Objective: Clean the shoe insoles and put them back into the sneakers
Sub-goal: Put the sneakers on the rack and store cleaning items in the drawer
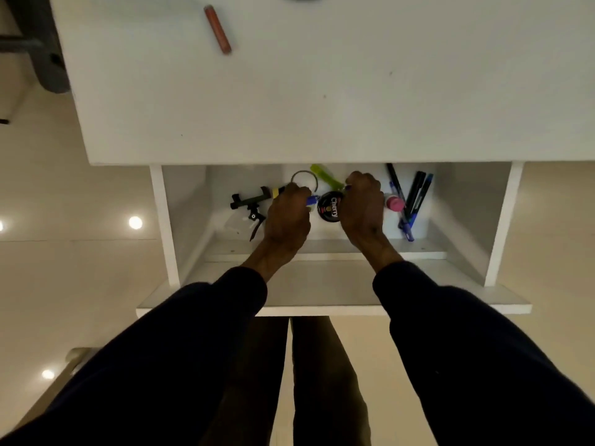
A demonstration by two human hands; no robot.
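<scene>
your left hand (287,214) and right hand (362,207) curl either side of a round black polish tin (329,208) in the open white drawer (331,299); whether either grips, you cannot tell. pens (415,196) lie right of the tin, under the white desk (322,91).

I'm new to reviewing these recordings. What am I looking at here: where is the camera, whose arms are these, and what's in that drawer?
The single picture comes from a camera worn on a person's head, looking down. No machine: two bare hands in dark sleeves reach into an open white drawer under a desk. Between the left hand and right hand sits a round black polish tin. The left hand has a grip on something small and blue; what the right holds is hidden. Pens lie to the right, a black tool to the left. An orange stick lies on the desk.
</scene>
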